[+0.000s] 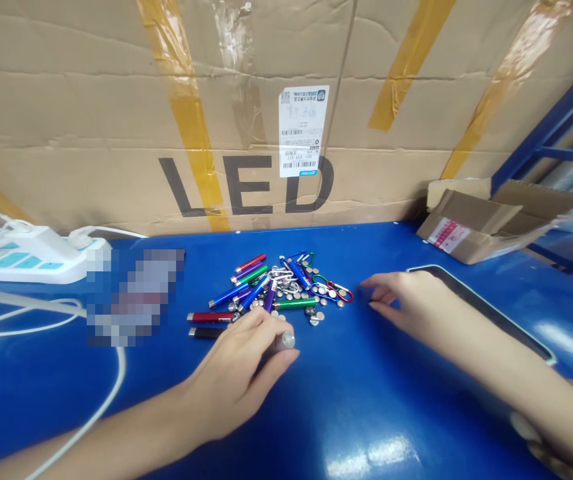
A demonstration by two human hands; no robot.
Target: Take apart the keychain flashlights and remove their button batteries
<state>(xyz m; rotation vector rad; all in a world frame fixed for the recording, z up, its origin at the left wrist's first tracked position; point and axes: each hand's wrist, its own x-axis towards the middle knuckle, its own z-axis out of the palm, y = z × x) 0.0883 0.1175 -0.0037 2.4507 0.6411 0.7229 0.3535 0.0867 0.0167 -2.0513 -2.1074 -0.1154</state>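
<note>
My left hand (246, 360) is closed around a small flashlight (288, 340); only its silvery round end shows between the thumb and fingers. A dark flashlight (207, 332) and a red flashlight (211, 317) lie beside that hand, partly covered by it. Just beyond is a pile of slim metal flashlights in blue, purple and green, among them a green flashlight (294, 303). Button cells (320, 316) and coloured carabiner clips (345, 291) are mixed in. My right hand (401, 293) hovers right of the pile, fingers apart, with nothing visible in them.
A large taped carton (116, 133) marked LED stands along the back. On the left are a white power strip (41, 257), cables (120, 367) and a blurred-out item (141, 293). A phone (486, 310) lies under my right forearm; a small open box (476, 227) sits behind.
</note>
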